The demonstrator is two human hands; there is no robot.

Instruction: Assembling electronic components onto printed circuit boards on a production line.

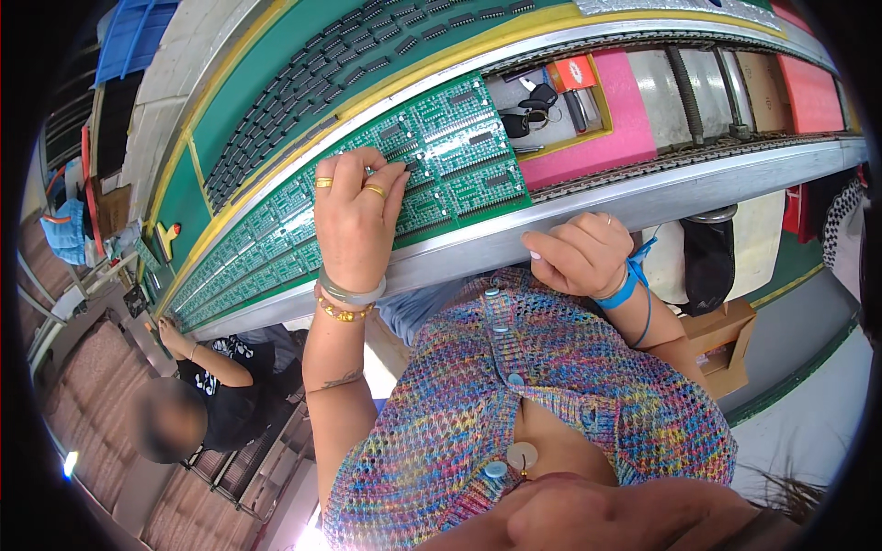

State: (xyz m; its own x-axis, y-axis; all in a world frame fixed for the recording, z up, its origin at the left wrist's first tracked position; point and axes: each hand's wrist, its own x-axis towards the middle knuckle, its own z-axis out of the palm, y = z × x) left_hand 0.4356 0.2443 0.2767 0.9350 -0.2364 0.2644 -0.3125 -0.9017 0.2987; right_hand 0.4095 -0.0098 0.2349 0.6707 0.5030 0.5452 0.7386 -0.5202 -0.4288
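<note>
Green boards (459, 161) lie in a strip beneath and around the left fingers, running far to their left; at least four black chips sit in the nearest boards. The left hand (358, 197) has its fingers bent together, tips down at the board; whether they grip a chip cannot be told. The right hand (581, 253), right of and nearer the body than the left fingers, is loosely curled over the near rail (698, 182); its palm is hidden, so any grip cannot be told. Rings: two left, one right; one blue strap (621, 289) circles the right wrist.

Beyond the left fingers, dozens of loose chips (377, 64) cover a green bench (262, 69) edged in yellow; right of them, a tray (604, 87) holds keys (540, 95) and one red box (576, 72) with pale print, beside pink foam (632, 115). Past the right fingers hangs a black cloth item (707, 262) with small pale lettering; far left sits one co-worker (230, 386).
</note>
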